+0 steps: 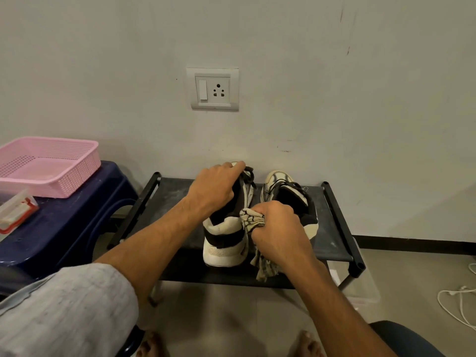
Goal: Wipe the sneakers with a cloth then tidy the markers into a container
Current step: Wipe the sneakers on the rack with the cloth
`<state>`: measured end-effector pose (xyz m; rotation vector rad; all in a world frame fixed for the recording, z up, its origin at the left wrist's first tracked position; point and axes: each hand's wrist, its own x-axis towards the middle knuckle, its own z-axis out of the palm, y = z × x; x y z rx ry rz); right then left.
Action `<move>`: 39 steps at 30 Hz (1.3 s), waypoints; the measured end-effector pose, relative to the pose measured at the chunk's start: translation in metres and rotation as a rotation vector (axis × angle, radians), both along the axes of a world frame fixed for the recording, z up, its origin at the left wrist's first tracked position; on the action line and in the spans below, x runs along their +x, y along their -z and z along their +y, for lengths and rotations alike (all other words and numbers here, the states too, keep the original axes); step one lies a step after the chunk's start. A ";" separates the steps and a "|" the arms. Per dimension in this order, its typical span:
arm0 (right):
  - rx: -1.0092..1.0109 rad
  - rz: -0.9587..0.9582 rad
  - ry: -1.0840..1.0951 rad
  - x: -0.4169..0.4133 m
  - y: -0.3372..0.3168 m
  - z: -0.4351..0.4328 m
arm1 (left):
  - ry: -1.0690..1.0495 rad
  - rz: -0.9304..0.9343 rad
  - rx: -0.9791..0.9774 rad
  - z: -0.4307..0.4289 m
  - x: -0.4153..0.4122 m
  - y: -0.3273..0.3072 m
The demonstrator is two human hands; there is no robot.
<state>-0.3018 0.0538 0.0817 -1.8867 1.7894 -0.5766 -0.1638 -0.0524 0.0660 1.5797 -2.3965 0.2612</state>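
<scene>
Squarely over a low black shoe rack (332,228), both hands were busy with one shoe. The left hand (213,188) lay over the top of the near sneaker (224,243), its fingers curled down around the laced upper and gripping it, with the knuckles raised and the fingertips hidden on the far side. That shoe, cream and black, stood on the rack with its heel turned toward the camera. The right hand (277,228) was closed tight in a fist around a bunched, striped cloth (251,220). It pressed the wad against the right side of the same shoe just above the heel, and a loose tail of the cloth hung below the fist to the rack's front edge. The second sneaker (280,182) stood just beside the first, on its right, partly hidden behind the right hand, its toe pointing to the wall.

To the left, a pink basket (77,173) sat on a dark blue stool (64,228), with a clear box with red clasps (15,210) at the stool's near edge. A wall socket (213,88) was set above the rack, and white cables (458,300) lay on the floor at far right.
</scene>
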 end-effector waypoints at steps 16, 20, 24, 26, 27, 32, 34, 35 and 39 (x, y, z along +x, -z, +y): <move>0.339 -0.031 -0.191 -0.016 -0.019 0.015 | -0.012 -0.001 0.021 0.000 -0.031 0.008; 0.390 0.027 -0.255 -0.009 -0.014 0.020 | 0.000 0.028 0.065 -0.002 -0.026 0.007; 0.423 0.094 -0.317 -0.003 -0.015 0.026 | 0.000 0.094 0.118 0.002 -0.028 -0.010; 0.462 0.122 -0.365 0.003 -0.013 0.031 | 0.022 0.170 0.134 0.007 -0.038 -0.023; 0.492 0.131 -0.390 0.007 -0.011 0.033 | 0.046 0.198 0.149 0.009 -0.044 -0.029; 0.714 0.222 -0.540 0.024 0.003 0.040 | 0.249 0.141 0.279 0.034 -0.079 -0.043; 0.782 0.244 -0.588 0.026 0.005 0.042 | 0.310 0.049 0.295 0.049 -0.091 -0.040; 0.798 0.253 -0.597 0.026 0.006 0.044 | 0.327 -0.008 0.305 0.056 -0.097 -0.036; 0.860 0.315 -0.598 0.023 0.013 0.042 | 0.263 -0.118 0.332 0.071 -0.112 -0.013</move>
